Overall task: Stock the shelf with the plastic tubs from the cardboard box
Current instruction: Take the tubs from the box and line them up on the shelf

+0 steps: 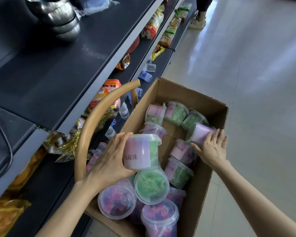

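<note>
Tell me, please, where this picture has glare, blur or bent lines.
In the head view, the floor carries pale glare patches. The shelf edge bows slightly, as happens with a wide lens. The steel bowls at top left look smeared. The tub in the left hand is sharp enough to read part of its label.

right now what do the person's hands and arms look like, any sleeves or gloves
Left hand and right hand are bare: no gloves, rings, watch or bracelet visible. Both forearms are uncovered to the frame edge, no sleeves in view.
</note>
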The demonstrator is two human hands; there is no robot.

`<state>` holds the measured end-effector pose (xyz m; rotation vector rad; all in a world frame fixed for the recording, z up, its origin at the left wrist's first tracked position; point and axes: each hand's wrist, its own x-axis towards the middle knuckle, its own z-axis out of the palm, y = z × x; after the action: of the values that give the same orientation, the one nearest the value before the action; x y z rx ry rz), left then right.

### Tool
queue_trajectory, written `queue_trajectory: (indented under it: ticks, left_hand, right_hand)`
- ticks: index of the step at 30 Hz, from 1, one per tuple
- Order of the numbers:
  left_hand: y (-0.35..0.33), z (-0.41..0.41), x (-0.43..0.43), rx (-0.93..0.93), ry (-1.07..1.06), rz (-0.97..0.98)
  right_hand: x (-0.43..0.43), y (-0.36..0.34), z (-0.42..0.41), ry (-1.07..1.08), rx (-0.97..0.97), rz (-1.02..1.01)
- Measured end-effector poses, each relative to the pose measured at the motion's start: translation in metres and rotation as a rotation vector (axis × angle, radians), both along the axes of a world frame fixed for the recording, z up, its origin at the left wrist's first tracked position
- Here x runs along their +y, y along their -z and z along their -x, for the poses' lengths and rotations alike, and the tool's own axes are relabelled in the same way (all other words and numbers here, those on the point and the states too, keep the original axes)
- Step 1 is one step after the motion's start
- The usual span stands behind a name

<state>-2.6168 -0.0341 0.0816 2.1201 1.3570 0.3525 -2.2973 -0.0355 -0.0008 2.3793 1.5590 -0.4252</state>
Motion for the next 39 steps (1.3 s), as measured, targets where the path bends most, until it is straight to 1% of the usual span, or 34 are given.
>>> queue_trajectory:
  ticks: [4, 7, 10, 13, 15, 18, 24, 27, 31, 33, 36, 37, 39]
  left_hand:
    - [0.002, -0.011, 0.006, -0.018, 0.028, 0.007]
    - [0.009, -0.015, 0.012, -0.016, 0.040, -0.035]
    - [0.015, -0.018, 0.018, -0.015, 0.034, -0.032]
    - [0.021, -0.015, 0.023, -0.024, 0.011, -0.018]
    - [0.025, -0.012, 0.026, -0.034, -0.007, -0.006]
    - [0.027, -0.007, 0.028, -0.033, -0.035, 0.028]
    - [0.026, 0.001, 0.026, -0.058, -0.078, 0.020]
    - [0.024, 0.002, 0.025, -0.059, -0.095, 0.016]
    - [0.018, 0.004, 0.019, -0.061, -0.117, 0.007]
    - [0.011, 0.007, 0.015, -0.069, -0.127, 0.002]
    - [-0.002, 0.013, 0.010, -0.061, -0.143, -0.013]
    - [-0.007, 0.016, 0.009, -0.055, -0.153, -0.022]
    - [-0.015, 0.024, 0.005, -0.046, -0.167, -0.050]
  right_hand:
    - [0.004, 0.007, 0.013, 0.020, 0.037, -0.068]
    - [0.010, 0.013, 0.024, 0.026, 0.105, -0.151]
    - [0.020, 0.024, 0.038, 0.140, 0.224, -0.232]
    - [0.028, 0.032, 0.048, 0.250, 0.252, -0.343]
    - [0.030, 0.035, 0.051, 0.278, 0.269, -0.447]
    - [0.027, 0.043, 0.050, 0.298, 0.347, -0.599]
    - [0.011, 0.046, 0.043, 0.461, 0.455, -0.705]
    - [0.008, 0.044, 0.040, 0.522, 0.576, -0.719]
    - [0.006, 0.039, 0.034, 0.601, 0.616, -0.668]
    - [0.004, 0.034, 0.035, 0.510, 0.573, -0.632]
    - [0.005, 0.027, 0.038, 0.253, 0.543, -0.567]
    - [0.008, 0.026, 0.038, 0.217, 0.535, -0.522]
    - [0.016, 0.023, 0.039, 0.237, 0.526, -0.412]
